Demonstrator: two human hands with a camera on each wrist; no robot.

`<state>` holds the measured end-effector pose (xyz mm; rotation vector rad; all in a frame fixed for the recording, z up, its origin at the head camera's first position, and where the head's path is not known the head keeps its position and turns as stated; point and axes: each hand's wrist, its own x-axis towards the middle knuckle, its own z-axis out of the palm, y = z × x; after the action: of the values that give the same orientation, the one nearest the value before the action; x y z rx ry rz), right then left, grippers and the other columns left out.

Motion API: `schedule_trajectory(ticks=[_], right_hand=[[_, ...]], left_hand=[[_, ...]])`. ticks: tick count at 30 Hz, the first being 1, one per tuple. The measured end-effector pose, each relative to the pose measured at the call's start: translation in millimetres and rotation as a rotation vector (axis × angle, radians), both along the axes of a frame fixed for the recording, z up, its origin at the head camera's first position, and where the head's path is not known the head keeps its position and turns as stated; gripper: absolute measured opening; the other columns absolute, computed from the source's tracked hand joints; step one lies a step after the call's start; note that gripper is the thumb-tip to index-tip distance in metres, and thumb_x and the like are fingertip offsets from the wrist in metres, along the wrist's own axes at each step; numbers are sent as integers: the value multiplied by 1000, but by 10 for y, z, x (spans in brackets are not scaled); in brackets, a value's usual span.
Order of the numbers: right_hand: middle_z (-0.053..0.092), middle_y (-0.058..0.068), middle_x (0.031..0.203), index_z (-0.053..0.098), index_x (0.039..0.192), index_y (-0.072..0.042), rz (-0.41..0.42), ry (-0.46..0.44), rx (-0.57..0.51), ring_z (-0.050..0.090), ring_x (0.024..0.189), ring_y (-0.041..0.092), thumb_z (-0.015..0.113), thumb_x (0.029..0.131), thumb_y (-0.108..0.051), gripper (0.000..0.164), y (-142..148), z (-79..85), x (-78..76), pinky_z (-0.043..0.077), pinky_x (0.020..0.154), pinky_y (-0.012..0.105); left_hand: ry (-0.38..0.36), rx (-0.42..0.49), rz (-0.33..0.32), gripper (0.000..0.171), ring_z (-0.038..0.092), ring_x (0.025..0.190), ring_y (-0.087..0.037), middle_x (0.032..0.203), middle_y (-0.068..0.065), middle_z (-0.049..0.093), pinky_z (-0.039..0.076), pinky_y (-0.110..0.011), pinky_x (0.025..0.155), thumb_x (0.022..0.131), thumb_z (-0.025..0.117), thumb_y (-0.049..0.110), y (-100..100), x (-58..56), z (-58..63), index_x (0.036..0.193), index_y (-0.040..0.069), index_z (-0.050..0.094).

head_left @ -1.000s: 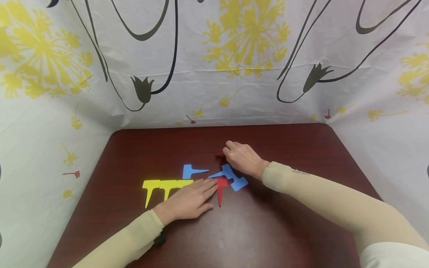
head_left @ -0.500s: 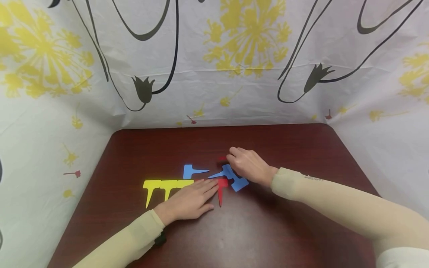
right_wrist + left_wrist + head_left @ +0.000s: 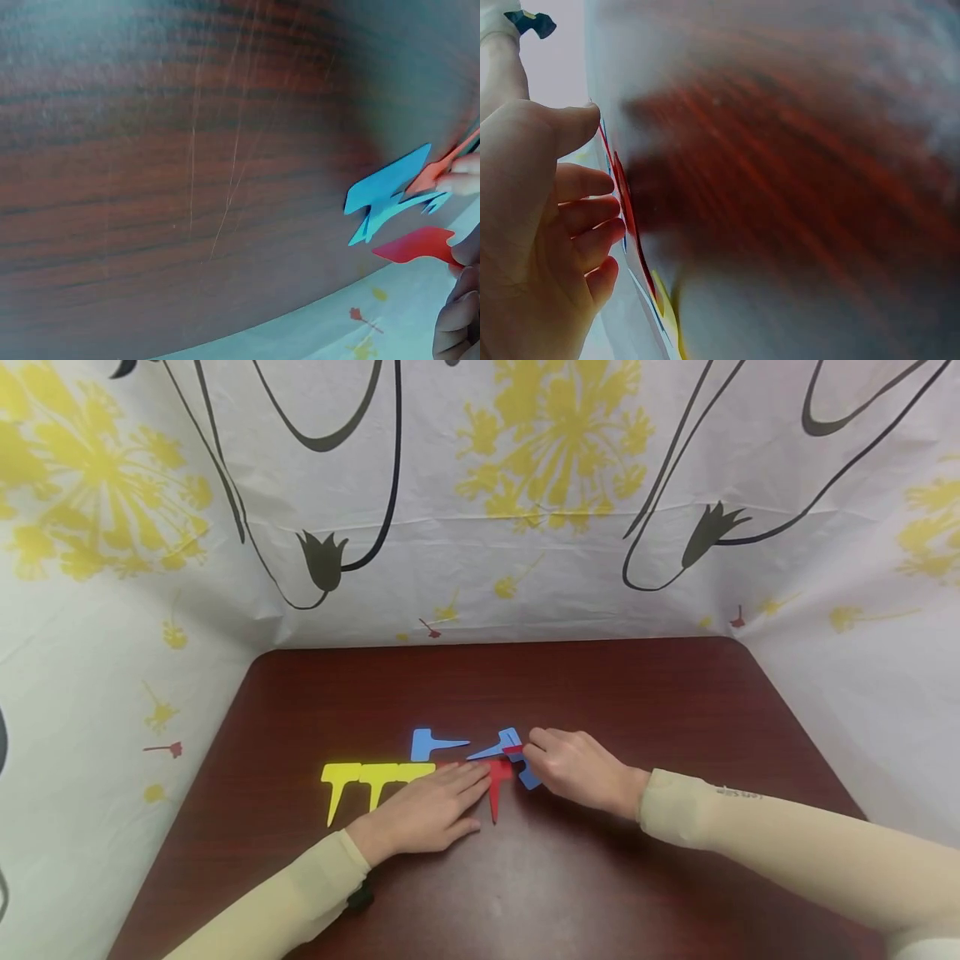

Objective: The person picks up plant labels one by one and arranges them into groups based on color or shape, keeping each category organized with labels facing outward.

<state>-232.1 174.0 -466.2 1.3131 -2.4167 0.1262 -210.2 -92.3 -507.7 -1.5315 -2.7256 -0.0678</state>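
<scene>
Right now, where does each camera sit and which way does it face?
Head: worn on the head, facing forward and down at table and cloth; left hand, right hand and sleeves show.
Left wrist: worn there, facing along the table with a yellow tag; left hand large at left, other arm above.
Right wrist: worn there, facing blue tags across the table; the right hand shows at lower right, left fingertips above.
Shared: head and right wrist both show the blue tags and the right hand's red tag.

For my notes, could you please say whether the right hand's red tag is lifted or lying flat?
Lifted: the right hand pinches the red tag above a blue tag.
</scene>
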Motion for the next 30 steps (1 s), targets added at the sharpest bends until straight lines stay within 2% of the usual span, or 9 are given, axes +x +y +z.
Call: schedule_trajectory(ticks=[10,17,25,30], right_hand=[[44,-5,65,61,82,-13,-8,-77,26,35,50,4,74,72,-18,18,47,-14,189,36,44,13],[41,-5,63,58,79,-13,32,-75,23,32,48,4,69,73,-14,12,82,-41,349,32,40,14],[45,-7,67,59,78,-15,49,-101,44,36,49,4,68,74,-14,11,101,-81,491,36,41,16],[45,-7,66,58,77,-15,60,-126,53,35,49,3,70,73,-15,12,97,-128,513,37,42,15]], left_hand=[[-11,-5,21,69,22,134,-20,147,-5,26,21,-39,106,88,46,52,-8,-2,0,142,12,32],[-5,-6,21,70,23,134,-21,147,-5,27,22,-40,106,87,48,52,-16,1,10,141,11,33],[-9,-17,29,70,21,134,-21,147,-5,26,21,-39,106,87,47,53,-11,7,17,142,12,32],[-15,-25,36,71,19,135,-19,148,-4,24,20,-38,107,88,44,55,-3,6,-13,143,13,30]])
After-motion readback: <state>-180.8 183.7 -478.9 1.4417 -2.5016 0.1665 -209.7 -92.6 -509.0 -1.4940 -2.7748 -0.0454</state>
